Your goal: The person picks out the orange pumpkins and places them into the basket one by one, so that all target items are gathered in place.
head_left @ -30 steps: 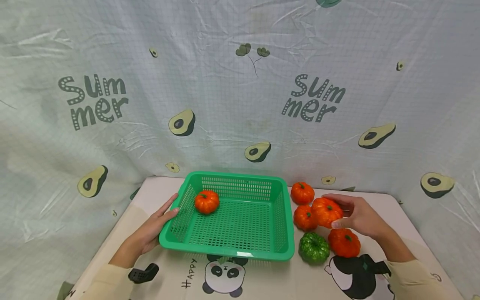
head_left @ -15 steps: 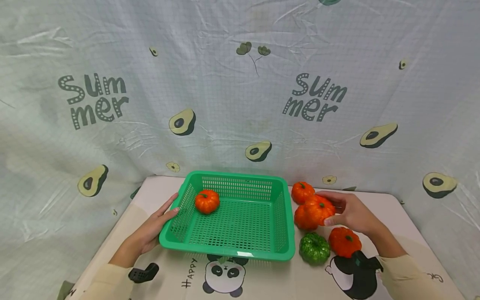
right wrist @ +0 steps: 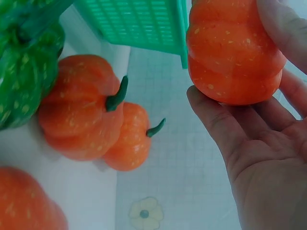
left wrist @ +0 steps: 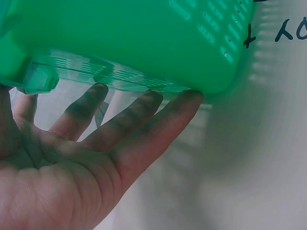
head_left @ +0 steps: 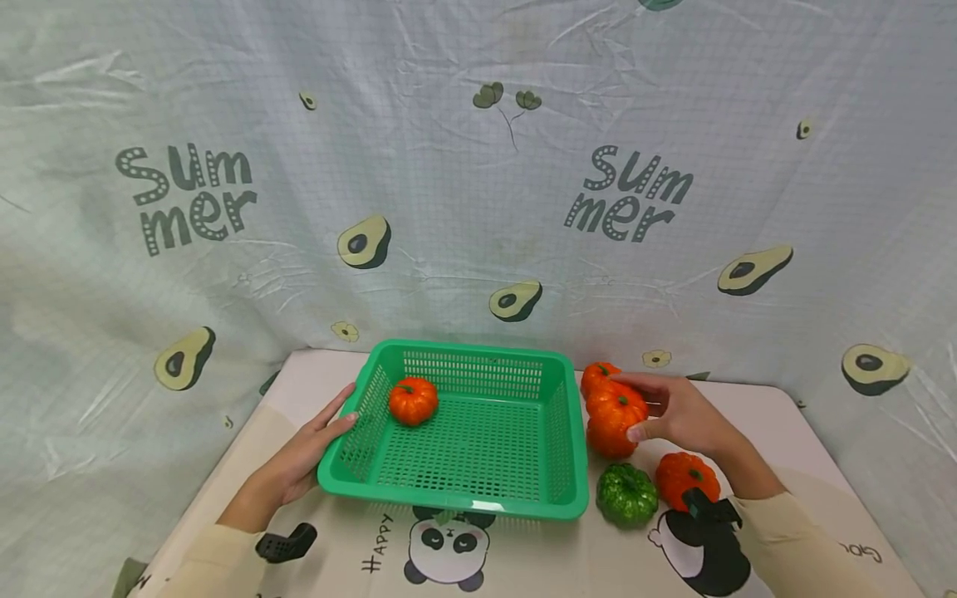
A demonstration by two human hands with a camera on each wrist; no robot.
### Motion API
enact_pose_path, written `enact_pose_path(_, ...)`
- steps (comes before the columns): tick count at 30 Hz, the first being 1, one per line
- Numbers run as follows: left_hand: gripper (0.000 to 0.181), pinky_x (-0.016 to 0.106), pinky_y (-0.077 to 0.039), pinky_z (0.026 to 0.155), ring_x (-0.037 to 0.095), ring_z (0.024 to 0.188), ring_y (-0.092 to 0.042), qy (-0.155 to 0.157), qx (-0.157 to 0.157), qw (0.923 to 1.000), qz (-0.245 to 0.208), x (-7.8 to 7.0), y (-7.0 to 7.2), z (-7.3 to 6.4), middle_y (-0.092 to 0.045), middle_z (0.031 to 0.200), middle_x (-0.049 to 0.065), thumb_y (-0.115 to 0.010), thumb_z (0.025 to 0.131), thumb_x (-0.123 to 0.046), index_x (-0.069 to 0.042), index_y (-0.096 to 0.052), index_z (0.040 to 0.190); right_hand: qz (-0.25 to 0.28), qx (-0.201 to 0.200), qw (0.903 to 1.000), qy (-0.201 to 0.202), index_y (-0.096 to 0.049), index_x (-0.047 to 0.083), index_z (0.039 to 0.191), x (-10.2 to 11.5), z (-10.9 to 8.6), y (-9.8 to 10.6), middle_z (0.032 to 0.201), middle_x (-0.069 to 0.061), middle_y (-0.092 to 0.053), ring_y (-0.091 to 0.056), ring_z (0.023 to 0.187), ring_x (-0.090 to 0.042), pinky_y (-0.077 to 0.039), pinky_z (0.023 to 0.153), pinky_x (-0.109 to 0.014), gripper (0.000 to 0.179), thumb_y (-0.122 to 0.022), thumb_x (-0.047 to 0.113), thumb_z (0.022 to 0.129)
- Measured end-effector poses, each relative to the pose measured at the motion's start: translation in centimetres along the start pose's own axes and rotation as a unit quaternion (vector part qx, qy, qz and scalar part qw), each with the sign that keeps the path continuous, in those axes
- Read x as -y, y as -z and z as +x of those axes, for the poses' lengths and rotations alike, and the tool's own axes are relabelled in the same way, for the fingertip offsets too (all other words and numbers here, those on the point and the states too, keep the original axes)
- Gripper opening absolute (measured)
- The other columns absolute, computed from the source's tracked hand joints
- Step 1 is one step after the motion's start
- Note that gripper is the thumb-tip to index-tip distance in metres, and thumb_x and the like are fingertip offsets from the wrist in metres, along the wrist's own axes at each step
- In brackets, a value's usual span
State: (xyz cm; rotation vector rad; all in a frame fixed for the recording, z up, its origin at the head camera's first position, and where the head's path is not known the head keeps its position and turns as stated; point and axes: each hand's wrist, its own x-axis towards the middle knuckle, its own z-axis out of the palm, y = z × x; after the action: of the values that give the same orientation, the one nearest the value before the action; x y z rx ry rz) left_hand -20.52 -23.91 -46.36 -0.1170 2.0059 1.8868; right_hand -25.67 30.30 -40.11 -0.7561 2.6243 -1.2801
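Note:
My right hand (head_left: pixel 684 411) holds an orange toy pumpkin (head_left: pixel 616 405) between thumb and fingers, right of the green plastic basket (head_left: pixel 449 504). In the right wrist view this pumpkin (right wrist: pixel 235 52) is off the table, close to the basket's slotted wall (right wrist: pixel 139 24). At the basket's left side my left hand (head_left: pixel 306 455) grips the rim, thumb on top; the left wrist view shows its fingertips (left wrist: pixel 192 98) against the outside of the basket. One orange pumpkin (head_left: pixel 414 402) sits inside, at the left. The held pumpkin partly hides two others, a rear one (head_left: pixel 596 374) and a nearer one (head_left: pixel 611 444).
A green mottled pumpkin (head_left: pixel 626 496) lies by the basket's front right corner, with another orange pumpkin (head_left: pixel 684 480) to its right. A printed cloth (head_left: pixel 449 183) hangs behind the table (head_left: pixel 553 556). Black wrist straps (head_left: pixel 287 544) show on both arms.
My right hand has carried the held pumpkin leftward, from above the front right pumpkin's far side to near the basket's right rim. My left hand and the basket stay put.

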Motion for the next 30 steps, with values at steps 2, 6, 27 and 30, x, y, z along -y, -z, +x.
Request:
enact_pose_path(2,0.074,0.037,-0.052,0.105,0.037,0.149,-0.038,0.001,-0.001,1.0000,-0.002,0.0,0.0,0.0,-0.007,0.176,0.017,-0.049,0.110,-0.043,-0.043,-0.001,0.167,0.003,0.004,1.0000,0.001,-0.057,0.001,0.147,0.1,0.3,-0.2,0.143,-0.024,-0.063,-0.060,0.111,0.011,-0.054,0.093,-0.019,0.073,-0.088,0.014,0.082)
enact_pose_path(6,0.074,0.036,-0.052,0.104,0.035,0.148,-0.039,0.003,0.000,1.0000,-0.002,0.0,0.0,-0.1,-0.008,0.176,0.017,-0.049,0.110,-0.043,-0.043,-0.001,0.167,0.025,0.014,0.9996,0.009,-0.057,-0.001,0.146,0.2,0.9,-0.5,0.142,-0.026,-0.062,-0.060,0.112,0.011,-0.056,0.092,-0.021,0.073,-0.087,0.012,0.082)
enact_pose_path(27,0.073,0.040,-0.051,0.108,0.038,0.149,-0.038,-0.001,-0.001,1.0000,-0.003,0.0,0.0,-0.1,-0.009,0.176,0.018,-0.048,0.111,-0.042,-0.043,-0.001,0.167,0.037,0.033,0.9985,0.022,-0.061,0.004,0.144,1.0,3.2,-1.6,0.132,-0.020,-0.068,-0.067,0.108,-0.018,-0.059,0.085,-0.028,0.069,-0.086,0.008,0.080)
enact_pose_path(30,0.073,0.041,-0.051,0.109,0.038,0.149,-0.038,-0.002,-0.001,1.0000,0.000,-0.1,0.0,-0.1,-0.008,0.176,0.018,-0.048,0.111,-0.042,-0.043,-0.001,0.167,0.029,0.033,0.9990,0.010,-0.060,0.005,0.145,1.1,3.5,-1.8,0.135,-0.019,-0.068,-0.066,0.114,-0.027,-0.058,0.089,-0.027,0.071,-0.087,0.010,0.079)
